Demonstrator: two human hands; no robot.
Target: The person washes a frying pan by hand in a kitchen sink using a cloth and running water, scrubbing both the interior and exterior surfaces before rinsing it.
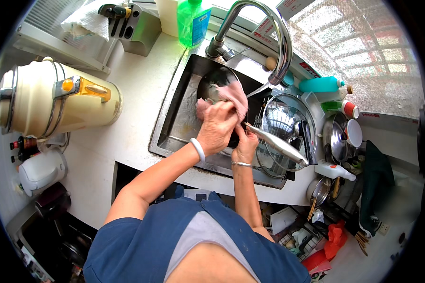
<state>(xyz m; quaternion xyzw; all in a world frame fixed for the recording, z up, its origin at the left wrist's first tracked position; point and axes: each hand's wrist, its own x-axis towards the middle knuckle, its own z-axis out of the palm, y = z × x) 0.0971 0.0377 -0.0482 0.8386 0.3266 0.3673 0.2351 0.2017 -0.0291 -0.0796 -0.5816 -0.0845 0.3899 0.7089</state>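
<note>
My left hand (217, 127), with a white bangle at the wrist, grips a pink cloth (233, 95) and presses it into a dark pan (212, 76). The pan sits tilted in the stainless steel sink (184, 120). My right hand (246, 141), wearing a silver bracelet, holds the pan by its rim near the root of the metal handle (279, 145), which slants out to the right over the sink's edge. Much of the pan is hidden behind the cloth and my hands. From the curved chrome faucet (283, 46), a thin stream of water runs down beside the pan.
Glass lids (286, 116) stand on a rack right of the sink. Green dish soap (193, 24) and a knife block (138, 32) line the back. A large cream thermos jug (88, 99) stands left. Bottles (320, 85) and steel pots (334, 136) crowd the right.
</note>
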